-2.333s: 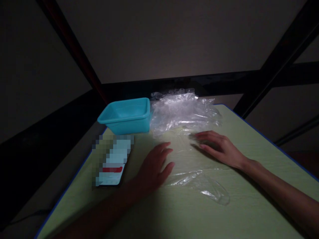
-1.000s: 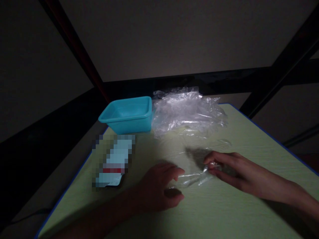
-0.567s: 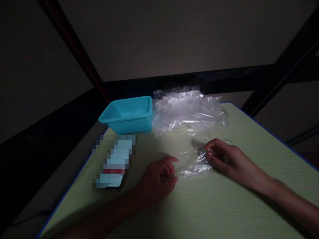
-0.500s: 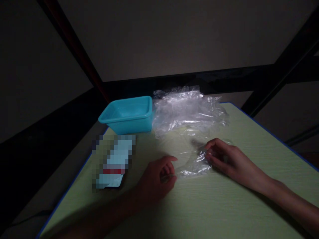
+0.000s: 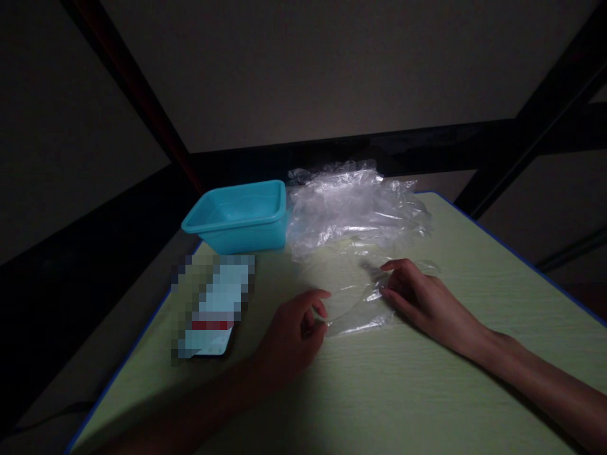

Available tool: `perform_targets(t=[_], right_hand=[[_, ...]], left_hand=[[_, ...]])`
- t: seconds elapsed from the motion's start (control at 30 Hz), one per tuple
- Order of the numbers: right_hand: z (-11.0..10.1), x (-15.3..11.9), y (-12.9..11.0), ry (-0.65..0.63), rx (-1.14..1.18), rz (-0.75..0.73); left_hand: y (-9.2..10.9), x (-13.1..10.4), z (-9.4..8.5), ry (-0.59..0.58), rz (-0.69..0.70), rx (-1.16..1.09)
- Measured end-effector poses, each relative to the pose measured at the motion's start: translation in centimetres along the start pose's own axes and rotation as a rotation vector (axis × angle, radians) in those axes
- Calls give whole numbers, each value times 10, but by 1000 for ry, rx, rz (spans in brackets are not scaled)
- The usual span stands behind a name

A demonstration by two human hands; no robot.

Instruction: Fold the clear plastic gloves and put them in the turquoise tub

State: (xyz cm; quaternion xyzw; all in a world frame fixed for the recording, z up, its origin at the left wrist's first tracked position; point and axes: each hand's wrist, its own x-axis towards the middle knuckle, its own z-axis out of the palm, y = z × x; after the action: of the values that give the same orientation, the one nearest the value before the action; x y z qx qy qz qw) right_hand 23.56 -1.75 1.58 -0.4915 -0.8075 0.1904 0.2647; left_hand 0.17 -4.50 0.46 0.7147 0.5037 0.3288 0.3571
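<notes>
A clear, thin plastic bag (image 5: 346, 297) lies flat on the table in front of a crumpled heap of clear plastic (image 5: 351, 208). My left hand (image 5: 298, 328) pinches the bag's near left corner between thumb and fingers. At the bag's right side is my right hand (image 5: 412, 294), its thumb and forefinger curved with a gap between them, and the fingertips beside the film. No hold on the plastic shows there.
A turquoise plastic basin (image 5: 246, 237) stands at the table's back left. Nearer, a phone with a lit, blurred screen (image 5: 222, 291) lies on the pale green table (image 5: 379, 398). The table has a blue edge, with a wall behind it.
The whole view has shifted slightly. My right hand has moved a little left and up, its thumb and forefinger apart, and the bag's near right part lies flatter.
</notes>
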Motion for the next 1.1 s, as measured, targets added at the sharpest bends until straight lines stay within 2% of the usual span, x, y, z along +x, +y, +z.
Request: perform_targets(t=[0.57,0.7,0.77,0.83,0.97,1.1], right_hand=[[3,2,8,24,-111,-10],[-2,0,3,155,-171,-140],[-5,-3,-4,159,-187,-254],[-7,-7,-12,48,-206,-403],[-3,-11,-24,-292,-268,-630],[2,-10,-23,-527,-254,-608]], left_hand=[[-4,0,1,27,5,63],[-3,0,0,87,54,88],[-2,0,0,146,124,105],[-1,1,-1,177,179,116],[-2,2,0,184,189,130],[-3,2,0,180,171,132]])
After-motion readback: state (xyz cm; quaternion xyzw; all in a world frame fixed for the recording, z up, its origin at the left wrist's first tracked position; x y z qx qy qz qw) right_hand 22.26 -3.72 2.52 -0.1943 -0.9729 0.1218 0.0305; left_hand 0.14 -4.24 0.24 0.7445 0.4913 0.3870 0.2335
